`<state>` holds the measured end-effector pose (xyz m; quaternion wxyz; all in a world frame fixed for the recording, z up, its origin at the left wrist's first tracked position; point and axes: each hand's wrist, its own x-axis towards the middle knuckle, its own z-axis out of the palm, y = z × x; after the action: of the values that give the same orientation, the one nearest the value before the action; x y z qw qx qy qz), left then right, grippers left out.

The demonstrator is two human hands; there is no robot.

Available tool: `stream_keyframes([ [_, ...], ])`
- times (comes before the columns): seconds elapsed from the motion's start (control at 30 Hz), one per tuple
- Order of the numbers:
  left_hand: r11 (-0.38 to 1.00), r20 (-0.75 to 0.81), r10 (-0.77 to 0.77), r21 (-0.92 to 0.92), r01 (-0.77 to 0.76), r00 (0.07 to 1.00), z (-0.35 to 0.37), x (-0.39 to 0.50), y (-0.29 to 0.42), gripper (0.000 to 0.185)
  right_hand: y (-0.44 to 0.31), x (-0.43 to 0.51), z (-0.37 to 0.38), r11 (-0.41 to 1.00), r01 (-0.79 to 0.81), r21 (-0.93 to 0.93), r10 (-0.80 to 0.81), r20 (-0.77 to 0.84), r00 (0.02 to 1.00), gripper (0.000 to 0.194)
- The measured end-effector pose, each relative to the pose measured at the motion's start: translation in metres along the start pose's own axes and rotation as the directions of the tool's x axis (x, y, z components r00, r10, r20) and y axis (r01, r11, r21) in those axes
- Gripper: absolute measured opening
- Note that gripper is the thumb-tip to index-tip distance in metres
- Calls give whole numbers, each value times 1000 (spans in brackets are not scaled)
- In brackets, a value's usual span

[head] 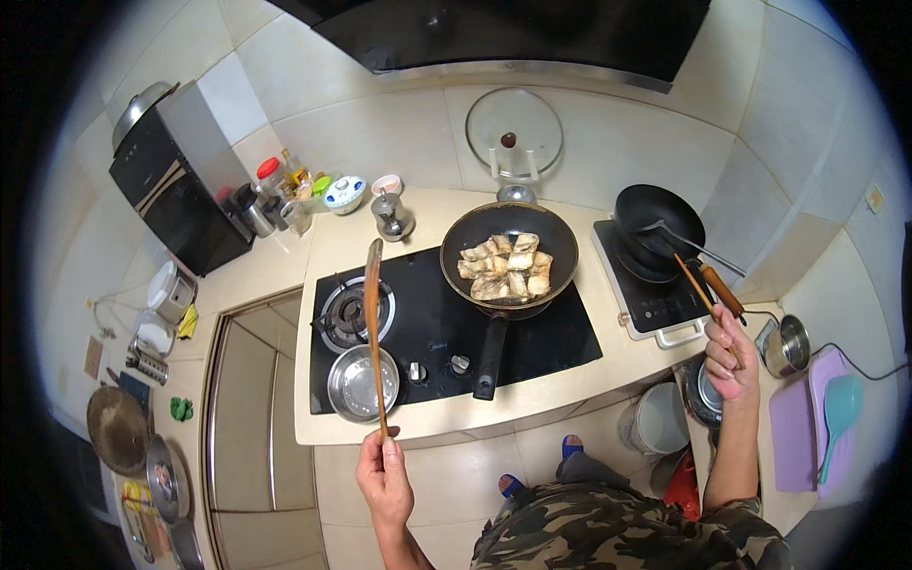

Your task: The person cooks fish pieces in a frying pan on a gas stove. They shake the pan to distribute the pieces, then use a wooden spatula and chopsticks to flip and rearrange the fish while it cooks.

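My left hand point(385, 476) grips the lower end of a long wooden spatula point(372, 313), which stands upright in view over the left burner and the steel bowl point(363, 383). In my right hand point(732, 355) is a thin wooden stick, apparently chopsticks point(692, 283), pointing up and left towards the black wok point(659, 228). Several browned pieces of food, perhaps fish point(519, 261), lie in the dark frying pan point(509, 310) on the right side of the black gas hob point(427, 313). The pan's handle points towards me, and neither hand touches it.
A metal ladle point(702, 254) rests in the wok on the induction cooker point(652, 306). A glass lid point(514, 132) stands against the wall behind the pan. Near the back left are a metal pot point(392, 216), a lidded bowl point(345, 195) and jars. The range hood point(513, 35) overhangs the hob.
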<state>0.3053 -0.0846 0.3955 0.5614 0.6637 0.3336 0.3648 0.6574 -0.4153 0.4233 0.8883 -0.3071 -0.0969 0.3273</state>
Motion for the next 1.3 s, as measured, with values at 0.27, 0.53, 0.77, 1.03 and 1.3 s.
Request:
stream_keyframes([
  [0.27,990,28,-136,-31,136,990,-9,0,23,18,5,14,32,988,157,5,-155,197,968,57],
  [0.53,892,114,77,435,-119,991,38,25,47,28,0,58,23,932,266,-245,-211,229,950,59],
  [0.77,697,195,195,661,-276,961,119,57,68,23,-18,74,-9,885,318,-340,-340,-5,940,62],
  [1.03,568,193,172,782,-257,966,174,73,79,20,-35,106,-51,890,316,-330,-326,24,945,49],
  [1.3,677,111,220,697,-234,969,166,87,64,20,-21,127,-51,902,189,-389,-217,-31,976,48],
])
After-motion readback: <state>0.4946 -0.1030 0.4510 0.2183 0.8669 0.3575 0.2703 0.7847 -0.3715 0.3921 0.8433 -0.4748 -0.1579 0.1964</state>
